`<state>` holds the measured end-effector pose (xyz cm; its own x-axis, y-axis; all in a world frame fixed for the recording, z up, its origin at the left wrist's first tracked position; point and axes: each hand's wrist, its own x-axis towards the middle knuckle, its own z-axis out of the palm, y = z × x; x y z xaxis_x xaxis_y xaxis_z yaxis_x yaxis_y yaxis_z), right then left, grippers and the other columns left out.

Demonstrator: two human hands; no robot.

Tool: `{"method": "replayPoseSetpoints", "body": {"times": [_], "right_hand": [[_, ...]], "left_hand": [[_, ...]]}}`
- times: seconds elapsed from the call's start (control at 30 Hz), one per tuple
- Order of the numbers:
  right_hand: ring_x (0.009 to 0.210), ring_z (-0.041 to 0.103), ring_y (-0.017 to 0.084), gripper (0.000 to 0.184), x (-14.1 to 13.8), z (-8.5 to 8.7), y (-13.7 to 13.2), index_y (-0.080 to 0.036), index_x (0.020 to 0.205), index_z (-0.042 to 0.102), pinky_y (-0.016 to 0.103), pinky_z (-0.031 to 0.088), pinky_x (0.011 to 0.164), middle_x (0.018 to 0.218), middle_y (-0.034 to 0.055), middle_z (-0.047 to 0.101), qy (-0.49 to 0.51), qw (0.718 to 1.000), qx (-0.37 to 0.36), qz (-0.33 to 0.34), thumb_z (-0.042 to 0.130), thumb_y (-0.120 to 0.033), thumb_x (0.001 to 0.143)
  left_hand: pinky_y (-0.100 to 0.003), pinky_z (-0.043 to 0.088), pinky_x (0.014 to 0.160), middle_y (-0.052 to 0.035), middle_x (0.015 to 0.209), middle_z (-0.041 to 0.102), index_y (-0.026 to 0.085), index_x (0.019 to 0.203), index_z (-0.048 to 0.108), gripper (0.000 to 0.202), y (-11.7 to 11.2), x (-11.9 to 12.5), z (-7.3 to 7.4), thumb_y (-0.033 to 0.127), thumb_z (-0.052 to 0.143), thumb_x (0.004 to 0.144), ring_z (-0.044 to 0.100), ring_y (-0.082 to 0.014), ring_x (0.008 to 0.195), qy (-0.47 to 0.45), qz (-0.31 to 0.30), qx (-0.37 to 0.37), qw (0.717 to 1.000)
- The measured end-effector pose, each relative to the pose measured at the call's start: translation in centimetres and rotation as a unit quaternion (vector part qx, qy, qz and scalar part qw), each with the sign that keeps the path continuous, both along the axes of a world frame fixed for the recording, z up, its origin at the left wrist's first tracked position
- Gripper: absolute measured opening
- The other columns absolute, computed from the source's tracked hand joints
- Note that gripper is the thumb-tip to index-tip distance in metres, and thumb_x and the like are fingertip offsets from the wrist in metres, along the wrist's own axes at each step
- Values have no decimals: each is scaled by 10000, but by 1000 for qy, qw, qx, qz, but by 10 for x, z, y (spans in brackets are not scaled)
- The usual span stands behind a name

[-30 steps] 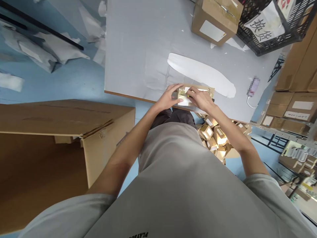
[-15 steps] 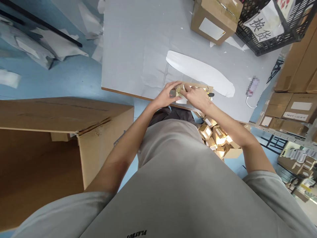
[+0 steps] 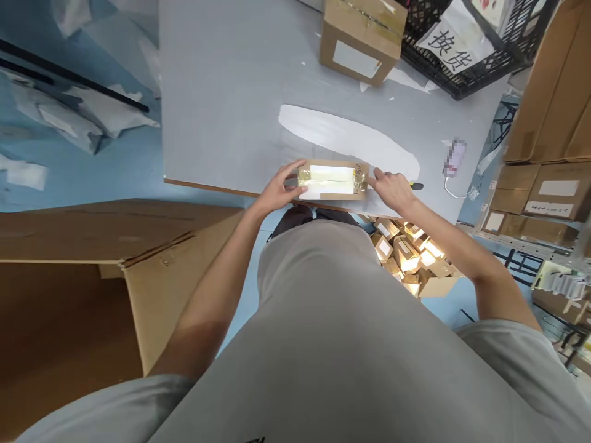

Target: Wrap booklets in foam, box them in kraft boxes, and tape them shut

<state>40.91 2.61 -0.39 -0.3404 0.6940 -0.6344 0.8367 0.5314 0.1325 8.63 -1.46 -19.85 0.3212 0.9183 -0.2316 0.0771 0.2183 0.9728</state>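
In the head view, your left hand [image 3: 282, 186] grips the left end of the box [image 3: 331, 178] near the edge of the table [image 3: 221, 117], apparently to steady it; your right hand [image 3: 392, 191] curls around a cutter [image 3: 417, 186], probably tucked back to free its fingertips beside the box's right end.

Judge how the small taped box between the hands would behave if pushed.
The small box likely stays stiff: its cardboard edges look straight. Its boxy, oblong shape suggests sliding rather than rolling. Its weight is uncertain, since the contents are hidden.
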Motion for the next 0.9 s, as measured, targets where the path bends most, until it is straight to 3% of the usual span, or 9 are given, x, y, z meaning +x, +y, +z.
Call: {"method": "replayPoseSetpoints", "body": {"times": [0.2,0.3,0.37,0.43,0.5,0.53,0.6,0.73,0.9], "right_hand": [[1070,760,284,445,59,-9,1,-256,1482,707,365,507,822,1438,170,721,70,997,-14,-32,426,-159,1151],[1077,765,276,305,99,-23,-4,-264,1359,767,353,546,855,1386,124,759,223,964,16,-140,541,-320,1160],[999,768,248,281,118,-42,-8,-244,1292,782,332,564,858,1236,89,802,369,886,50,-277,644,-429,1132],[790,736,197,334,121,-69,-9,-219,1159,793,309,572,778,1006,30,799,477,763,38,-435,753,-535,1061],[638,671,152,401,108,-97,-10,-199,969,775,293,565,678,870,-7,763,515,653,-27,-554,840,-595,970],[611,654,136,422,97,-109,-10,-192,905,761,283,560,647,849,-10,761,519,615,-64,-591,876,-597,930],[612,650,118,434,73,-128,-10,-176,859,759,256,550,619,831,-5,774,520,567,-128,-626,953,-564,848],[601,616,100,469,34,-139,-12,-168,851,765,223,524,598,704,-38,730,543,529,-203,-619,1067,-488,689],[557,582,105,519,35,-111,-3,-201,759,697,229,502,544,597,-63,643,568,552,-144,-592,1078,-533,637]], "left_hand": [[-589,568,1241,-154,1780,513,308,1644,615,1038,-5,18,4,787,918,774,578,-432,1562,18,63,-44,997],[-580,568,1240,-159,1746,561,310,1632,623,1060,-8,15,7,786,936,737,629,-415,1516,24,102,-62,993],[-559,622,1171,-170,1719,590,313,1649,601,1077,-10,10,9,791,919,738,680,-402,1454,35,128,-75,988],[-519,662,1100,-184,1685,619,300,1663,582,1087,-14,4,12,813,882,753,720,-380,1391,53,152,-80,984],[-483,677,1053,-196,1646,649,277,1658,582,1090,-18,-2,14,841,844,762,740,-358,1353,72,176,-78,979],[-475,677,1043,-199,1629,662,268,1649,590,1084,-21,-5,14,851,829,767,742,-351,1343,83,188,-77,976],[-482,670,1045,-201,1592,687,253,1620,615,1059,-26,-13,14,855,814,772,739,-345,1331,106,207,-74,970],[-508,636,1113,-197,1452,744,211,1566,652,1003,-30,-28,9,783,845,765,737,-328,1287,145,227,-69,961],[-492,614,1130,-160,1306,765,186,1689,520,1050,-15,-10,-7,621,850,792,737,-273,1173,162,199,-63,964]]}}
